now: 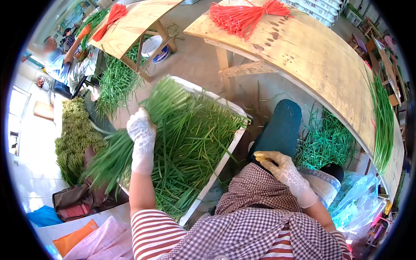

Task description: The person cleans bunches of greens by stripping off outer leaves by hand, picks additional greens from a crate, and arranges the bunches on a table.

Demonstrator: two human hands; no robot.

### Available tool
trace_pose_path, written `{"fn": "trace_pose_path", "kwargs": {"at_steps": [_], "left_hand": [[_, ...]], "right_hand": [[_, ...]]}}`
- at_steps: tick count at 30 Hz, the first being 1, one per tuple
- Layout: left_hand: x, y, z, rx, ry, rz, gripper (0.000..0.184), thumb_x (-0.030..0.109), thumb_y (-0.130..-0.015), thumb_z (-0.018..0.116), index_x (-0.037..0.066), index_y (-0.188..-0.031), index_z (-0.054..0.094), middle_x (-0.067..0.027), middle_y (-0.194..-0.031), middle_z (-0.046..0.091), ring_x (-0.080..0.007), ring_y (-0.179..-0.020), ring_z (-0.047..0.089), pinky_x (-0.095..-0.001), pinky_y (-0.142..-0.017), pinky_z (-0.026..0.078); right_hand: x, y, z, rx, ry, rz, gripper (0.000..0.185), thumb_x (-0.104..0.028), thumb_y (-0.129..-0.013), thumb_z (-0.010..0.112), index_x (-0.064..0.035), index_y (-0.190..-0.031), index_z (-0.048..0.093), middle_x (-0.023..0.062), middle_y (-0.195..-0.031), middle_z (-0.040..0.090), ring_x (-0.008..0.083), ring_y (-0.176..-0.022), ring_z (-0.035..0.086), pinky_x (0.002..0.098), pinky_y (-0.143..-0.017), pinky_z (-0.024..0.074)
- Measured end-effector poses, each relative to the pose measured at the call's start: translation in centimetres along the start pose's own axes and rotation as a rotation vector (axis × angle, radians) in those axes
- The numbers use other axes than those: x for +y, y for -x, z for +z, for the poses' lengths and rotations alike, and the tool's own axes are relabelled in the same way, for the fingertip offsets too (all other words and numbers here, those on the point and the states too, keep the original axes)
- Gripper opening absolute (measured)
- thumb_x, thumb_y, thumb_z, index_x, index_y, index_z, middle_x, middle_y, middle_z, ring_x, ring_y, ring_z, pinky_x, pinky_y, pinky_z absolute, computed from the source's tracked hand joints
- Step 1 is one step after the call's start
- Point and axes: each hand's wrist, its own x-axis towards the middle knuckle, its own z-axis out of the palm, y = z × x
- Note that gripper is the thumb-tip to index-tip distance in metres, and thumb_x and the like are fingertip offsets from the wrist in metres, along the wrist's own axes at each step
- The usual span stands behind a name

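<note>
My left hand [142,128], in a white patterned glove, is closed round a bunch of long green chives [167,97]. Pale cut ends point up and away, while the leaf tips hang down to the left. Beneath it a white plastic crate [236,145] is filled with loose chives [203,143]. My right hand [281,171], gloved the same way with yellowed fingertips, hovers by my lap at the checked apron [247,186]. Its fingers are loosely bent, thumb apart, and nothing shows between them. A dark green padded surface [279,130] lies just beyond it.
Red ties [247,17] lie on the wooden table [312,47] ahead, with a chive bundle [383,125] at its right end. Another table [138,17] stands back left, near a white bucket [155,47] and a seated person [58,60]. Stacked bundles [76,138] stand left.
</note>
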Motion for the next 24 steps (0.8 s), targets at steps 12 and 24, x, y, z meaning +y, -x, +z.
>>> {"fn": "trace_pose_path", "kwargs": {"at_steps": [12,24], "left_hand": [[8.6,12.9,8.6,0.047,0.647,-0.145,0.084,0.025,-0.058,0.086,0.004,-0.129,0.045,-0.0157,-0.107,0.061,-0.0306,-0.096,0.063,-0.0408,-0.082,0.051],[6.4,9.2,3.1,0.207,0.921,0.438,0.133,0.064,-0.053,0.080,-0.005,-0.147,0.016,-0.0305,-0.147,0.026,-0.0418,-0.136,0.027,-0.0528,-0.112,0.022]], "right_hand": [[0.7,-11.0,12.0,-0.174,-0.781,0.366,0.125,-0.054,-0.063,0.084,0.0031,-0.148,0.011,0.0194,-0.153,0.026,0.0314,-0.142,0.022,0.0420,-0.114,0.0247],[3.3,-15.7,15.7,0.071,-1.058,-0.036,0.063,-0.017,-0.070,0.085,0.0008,-0.122,0.056,0.0080,-0.115,0.064,0.0183,-0.101,0.059,0.0294,-0.091,0.0470]]}}
